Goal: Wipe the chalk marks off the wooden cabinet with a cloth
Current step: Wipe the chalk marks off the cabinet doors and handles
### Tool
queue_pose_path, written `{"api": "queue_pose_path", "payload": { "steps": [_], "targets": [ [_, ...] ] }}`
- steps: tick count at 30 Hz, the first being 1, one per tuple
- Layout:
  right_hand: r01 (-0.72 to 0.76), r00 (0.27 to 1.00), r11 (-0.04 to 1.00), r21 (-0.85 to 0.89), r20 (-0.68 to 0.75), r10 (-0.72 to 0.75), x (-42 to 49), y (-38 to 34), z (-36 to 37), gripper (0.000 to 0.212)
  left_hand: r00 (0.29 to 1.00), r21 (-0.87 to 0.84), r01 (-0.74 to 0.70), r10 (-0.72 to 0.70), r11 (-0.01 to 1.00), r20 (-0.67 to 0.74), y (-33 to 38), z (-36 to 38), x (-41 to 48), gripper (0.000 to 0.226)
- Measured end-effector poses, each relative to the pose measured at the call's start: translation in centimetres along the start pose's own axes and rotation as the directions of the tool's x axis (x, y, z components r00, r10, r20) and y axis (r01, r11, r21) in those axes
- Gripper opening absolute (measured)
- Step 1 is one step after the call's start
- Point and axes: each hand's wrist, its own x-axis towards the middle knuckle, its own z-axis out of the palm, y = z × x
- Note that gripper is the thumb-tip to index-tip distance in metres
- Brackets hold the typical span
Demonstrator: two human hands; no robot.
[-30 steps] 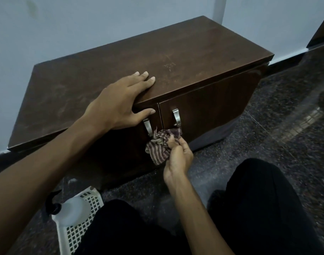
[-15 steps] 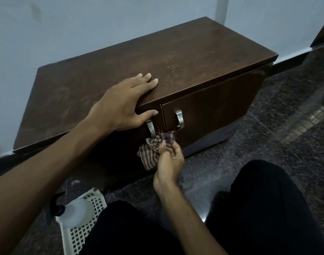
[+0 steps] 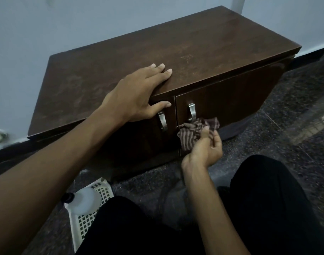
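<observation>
The dark wooden cabinet (image 3: 203,52) stands low against the wall, with two doors and two metal handles (image 3: 192,112). Faint pale chalk marks (image 3: 187,58) show on its top, right of centre. My left hand (image 3: 137,94) lies flat on the top's front edge, fingers spread, thumb hooked over the left door. My right hand (image 3: 203,146) pinches a crumpled striped cloth (image 3: 196,131) and holds it against the right door, just below its handle.
A white perforated basket (image 3: 91,214) with a white bottle (image 3: 84,198) in it sits on the dark speckled floor at lower left. My black-trousered legs fill the bottom of the view. A pale wall rises behind the cabinet.
My right hand has carried the cloth rightward, from under the left handle to below the right handle. My left hand has stayed on the cabinet top.
</observation>
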Motion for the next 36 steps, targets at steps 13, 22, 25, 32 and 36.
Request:
{"api": "queue_pose_path", "payload": {
  "steps": [13,22,25,32,36],
  "targets": [
    [0.029,0.978,0.988,-0.153,0.206,0.004,-2.8,4.1,-0.7,0.026,1.0,0.007,-0.023,0.023,1.0,0.001,0.1,0.1,0.2,0.08],
    [0.277,0.937,0.954,-0.119,0.253,-0.24,3.0,-3.8,0.2,0.022,1.0,-0.007,-0.028,0.028,1.0,0.006,-0.3,0.2,0.2,0.082],
    [0.628,0.74,0.746,-0.224,0.469,-0.482,1.8,-4.5,0.0,0.024,1.0,-0.004,-0.026,0.026,1.0,0.003,-0.4,0.3,0.2,0.081],
    [0.973,0.224,0.099,-0.21,0.733,-0.642,0.8,-6.2,-0.2,0.026,1.0,-0.009,-0.006,0.007,1.0,0.014,-0.4,0.5,0.2,0.085],
    [0.949,0.1,-0.191,-0.251,0.814,-0.573,-0.5,-5.2,-0.7,0.028,1.0,-0.024,0.006,-0.006,1.0,0.006,-0.4,0.5,0.1,0.084]
  ]
}}
